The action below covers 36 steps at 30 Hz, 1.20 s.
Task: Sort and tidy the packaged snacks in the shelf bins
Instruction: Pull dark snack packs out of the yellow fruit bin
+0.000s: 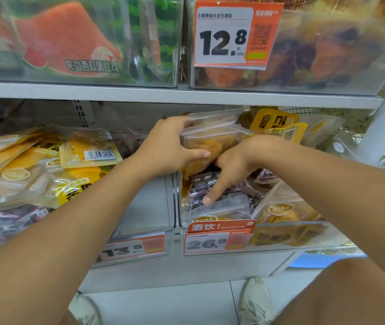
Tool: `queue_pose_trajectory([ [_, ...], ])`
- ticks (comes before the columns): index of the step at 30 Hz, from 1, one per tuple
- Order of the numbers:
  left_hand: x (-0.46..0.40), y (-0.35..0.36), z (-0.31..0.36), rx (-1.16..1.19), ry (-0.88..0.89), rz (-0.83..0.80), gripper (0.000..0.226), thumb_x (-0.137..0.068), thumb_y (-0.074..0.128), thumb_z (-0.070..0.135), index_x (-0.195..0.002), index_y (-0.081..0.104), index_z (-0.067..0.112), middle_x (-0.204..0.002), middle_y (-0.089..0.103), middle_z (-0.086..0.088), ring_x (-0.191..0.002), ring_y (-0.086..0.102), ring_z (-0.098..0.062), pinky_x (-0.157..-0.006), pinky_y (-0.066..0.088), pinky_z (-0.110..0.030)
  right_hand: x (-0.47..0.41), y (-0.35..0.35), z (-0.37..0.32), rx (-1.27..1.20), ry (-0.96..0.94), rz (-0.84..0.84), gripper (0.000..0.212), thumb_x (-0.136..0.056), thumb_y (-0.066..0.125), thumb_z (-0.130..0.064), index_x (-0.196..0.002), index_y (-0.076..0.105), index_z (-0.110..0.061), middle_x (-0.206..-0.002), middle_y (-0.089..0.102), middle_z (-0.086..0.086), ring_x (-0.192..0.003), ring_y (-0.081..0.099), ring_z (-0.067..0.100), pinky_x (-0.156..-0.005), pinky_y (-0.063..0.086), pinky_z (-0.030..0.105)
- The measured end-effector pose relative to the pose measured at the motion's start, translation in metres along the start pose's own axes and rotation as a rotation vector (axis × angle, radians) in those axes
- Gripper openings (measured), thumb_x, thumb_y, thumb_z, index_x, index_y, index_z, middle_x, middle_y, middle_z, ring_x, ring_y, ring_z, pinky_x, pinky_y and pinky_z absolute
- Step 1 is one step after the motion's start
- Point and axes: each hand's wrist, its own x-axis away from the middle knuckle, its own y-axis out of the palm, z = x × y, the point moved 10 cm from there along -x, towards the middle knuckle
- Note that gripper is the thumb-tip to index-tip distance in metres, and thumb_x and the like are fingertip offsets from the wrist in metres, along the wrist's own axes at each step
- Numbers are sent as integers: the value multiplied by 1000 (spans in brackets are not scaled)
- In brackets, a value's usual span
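Reaching forward over the lower right bin [280,242], the left hand [170,148] grips a stack of yellow snack packs [212,137] from the side. The right hand [236,160] curls under that stack, thumb pressing a dark pack [201,186] below.

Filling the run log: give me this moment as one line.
left hand: grips stack of clear snack packs | right hand: index finger on dark packs | place: lower right bin
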Motion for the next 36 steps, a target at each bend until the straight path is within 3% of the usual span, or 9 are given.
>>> queue_pose_trajectory([
  [3,0,-5,0,3,-16,34,55,-72,86,40,-122,67,30,-105,67,17,-103,61,-5,-89,46,-21,-3,-1,-1,-87,-33,63,117,-41,77,-80,-136,53,-16,-123,65,-2,-107,63,20,-93,55,42],
  [7,-4,-5,-12,-21,-105,56,34,-72,86,40,-96,68,26,-80,61,19,-85,60,-9,-66,41,-15,10,-15,2,-103,-99,230,64,-61,78,-60,-111,68,-21,-106,69,-4,-96,65,19,-92,54,43],
  [12,-6,-4,-17,-44,-141,28,61,-65,90,42,-118,70,20,-109,72,3,-102,65,-15,-90,52,-30,40,-18,-7,-198,-260,192,47,-68,87,-40,-106,62,-29,-103,70,-4,-90,70,23,-85,56,48],
  [15,-1,0,-9,-77,-69,-29,53,-65,89,44,-112,72,27,-101,73,9,-100,65,-17,-92,54,-39,43,-19,-8,-133,-238,276,41,-71,86,-40,-104,65,-27,-95,70,-5,-84,67,17,-82,57,43],
  [20,18,-6,5,3,27,2,67,-77,82,39,-134,48,28,-125,60,14,-110,54,-1,-88,38,-11,64,-25,-6,-147,-254,478,37,-70,85,-35,-100,65,-28,-87,69,-8,-76,65,10,-71,57,39],
  [22,28,-10,15,51,69,32,62,-83,76,38,-132,40,29,-129,55,14,-117,51,1,-90,33,-7,79,-30,-1,-166,-256,625,39,-69,83,-35,-102,63,-29,-87,66,-10,-76,62,8,-70,55,39],
  [26,49,-13,36,177,198,0,45,-87,68,41,-118,38,29,-135,44,9,-130,44,-9,-101,40,-27,100,-28,11,-371,-298,819,38,-68,84,-29,-101,65,-30,-83,68,-11,-74,63,5,-66,55,38],
  [31,55,1,36,-186,253,-107,79,-70,77,59,-139,44,40,-160,15,6,-148,19,-21,-114,31,-50,96,-41,14,-408,-272,935,39,-65,83,-28,-101,66,-28,-85,68,-9,-77,65,11,-67,56,40],
  [36,38,-3,25,-277,86,-71,96,-65,87,49,-146,35,46,-157,11,6,-144,20,-26,-110,34,-46,86,-55,6,-279,-178,1083,43,-69,75,-32,-108,56,-28,-95,67,-7,-84,63,20,-71,55,41],
])
